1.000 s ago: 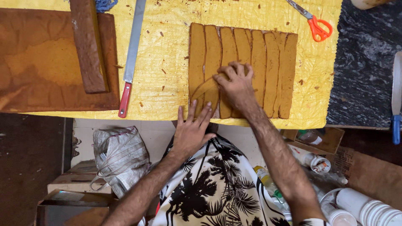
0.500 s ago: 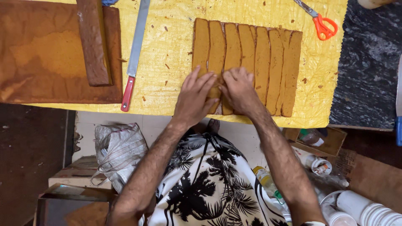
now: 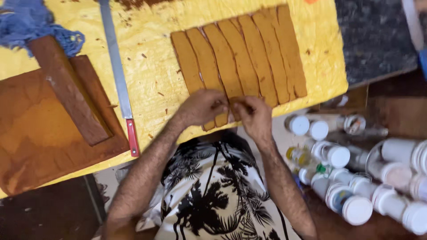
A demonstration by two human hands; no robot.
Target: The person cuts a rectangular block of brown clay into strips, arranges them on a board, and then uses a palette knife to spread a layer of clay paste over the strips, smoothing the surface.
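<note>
1. My left hand [image 3: 202, 106] rests on the near ends of the brown strips [image 3: 240, 62], fingers curled down and pinching the lower end of one strip close to the table's front edge.
2. My right hand [image 3: 253, 115] sits just beside it, touching the next strip ends, thumb and fingers nipped on the same spot; the two hands almost meet.
3. The strips lie side by side, touching along their lengths, fanned slightly to the right, on the yellow sheet [image 3: 151, 75] that covers the table.
4. A long flat knife with a red handle [image 3: 119, 75] lies on the sheet to the left of the strips, well apart from my hands, blade pointing away from me.
5. Further left, a brown slab [image 3: 35, 138] sits on the sheet with a wooden bar [image 3: 66, 91] lying slanted across it.
6. A blue cloth [image 3: 31, 22] is bunched at the far left corner, touching the top end of the bar.
7. Below the table on my right, white-capped containers [image 3: 351, 178] stand clustered on the floor.
8. Small brown crumbs dot the sheet around the knife.
</note>
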